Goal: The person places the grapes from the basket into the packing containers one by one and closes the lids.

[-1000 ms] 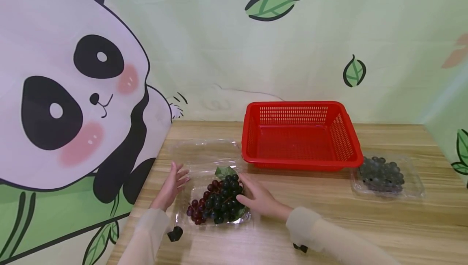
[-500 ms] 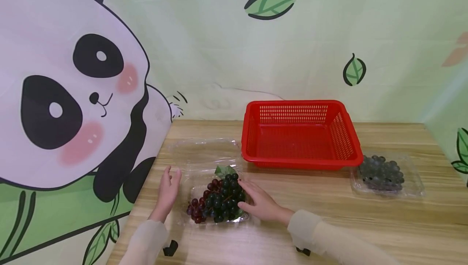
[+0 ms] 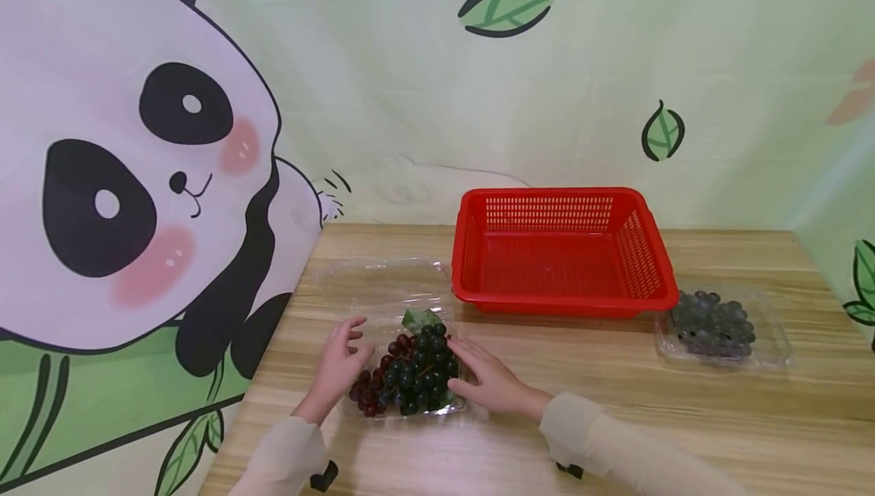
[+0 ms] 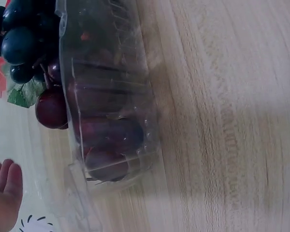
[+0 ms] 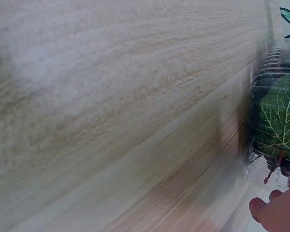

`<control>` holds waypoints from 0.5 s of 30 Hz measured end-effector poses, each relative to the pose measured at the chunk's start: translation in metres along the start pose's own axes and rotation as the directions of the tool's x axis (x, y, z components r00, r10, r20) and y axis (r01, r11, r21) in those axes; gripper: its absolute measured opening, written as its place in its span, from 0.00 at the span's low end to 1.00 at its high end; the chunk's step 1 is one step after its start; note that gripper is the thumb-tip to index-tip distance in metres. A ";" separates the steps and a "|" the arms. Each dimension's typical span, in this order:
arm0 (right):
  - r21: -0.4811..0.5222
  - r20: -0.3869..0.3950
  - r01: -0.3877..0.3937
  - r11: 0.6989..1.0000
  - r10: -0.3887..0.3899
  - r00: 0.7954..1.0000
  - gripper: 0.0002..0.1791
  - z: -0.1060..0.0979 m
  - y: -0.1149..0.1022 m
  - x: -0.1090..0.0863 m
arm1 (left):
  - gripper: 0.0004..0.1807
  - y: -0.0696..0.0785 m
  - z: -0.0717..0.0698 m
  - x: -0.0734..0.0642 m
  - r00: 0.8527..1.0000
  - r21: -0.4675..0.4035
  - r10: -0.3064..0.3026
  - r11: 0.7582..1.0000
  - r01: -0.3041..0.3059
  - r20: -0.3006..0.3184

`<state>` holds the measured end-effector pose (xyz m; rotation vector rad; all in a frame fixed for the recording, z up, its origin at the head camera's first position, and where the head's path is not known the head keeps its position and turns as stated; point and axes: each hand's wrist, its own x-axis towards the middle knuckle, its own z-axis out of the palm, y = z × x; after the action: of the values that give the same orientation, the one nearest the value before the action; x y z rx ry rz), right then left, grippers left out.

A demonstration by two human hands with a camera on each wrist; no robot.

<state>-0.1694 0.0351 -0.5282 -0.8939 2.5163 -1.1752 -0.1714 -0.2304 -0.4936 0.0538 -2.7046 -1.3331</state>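
Note:
A clear plastic clamshell box stands with its lid folded back. In it lie dark grapes and red grapes, with green leaves among them. My left hand is at the box's left side, its fingers slightly bent and nothing in them; whether it touches the box I cannot tell. At the right side, my right hand has its fingers extended against or very near the grapes and box edge. Only some fingertips show in each wrist view.
A red plastic basket stands behind, near the wall. To its right lies another clear box holding dark grapes. Everything is on a wood-grain table. A panda backdrop borders the left and back.
My left hand drew back leftward from the box, then came in right toward the red grapes. The right hand moved only slightly. Both boxes and the basket stayed put.

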 end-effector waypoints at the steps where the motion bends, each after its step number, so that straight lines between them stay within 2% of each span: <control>1: -0.001 0.002 0.000 1.000 0.000 1.000 0.35 0.000 0.001 0.000 | 0.24 0.001 0.001 0.000 0.999 -0.006 -0.008 1.000 0.008 0.034; 4: -0.002 0.004 0.005 1.000 -0.005 1.000 0.35 0.001 0.003 0.000 | 0.24 0.001 0.004 0.002 0.992 -0.027 -0.044 0.999 0.047 0.121; 8: 0.025 0.000 0.001 1.000 -0.001 1.000 0.35 0.001 0.003 -0.001 | 0.24 0.000 0.009 0.006 0.970 -0.047 -0.105 0.992 0.118 0.218; 11: 0.052 -0.008 -0.007 0.999 0.008 1.000 0.33 0.000 0.002 -0.001 | 0.24 -0.001 0.012 0.007 0.953 -0.040 -0.137 0.987 0.153 0.269; 15: 0.070 -0.018 -0.014 0.997 0.015 1.000 0.31 0.000 0.002 -0.001 | 0.24 -0.001 0.016 0.008 0.934 -0.031 -0.145 0.986 0.164 0.326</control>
<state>-0.1694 0.0368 -0.5294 -0.8497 2.4755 -1.2637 -0.1811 -0.2189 -0.5029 0.0478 -2.9809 -1.5912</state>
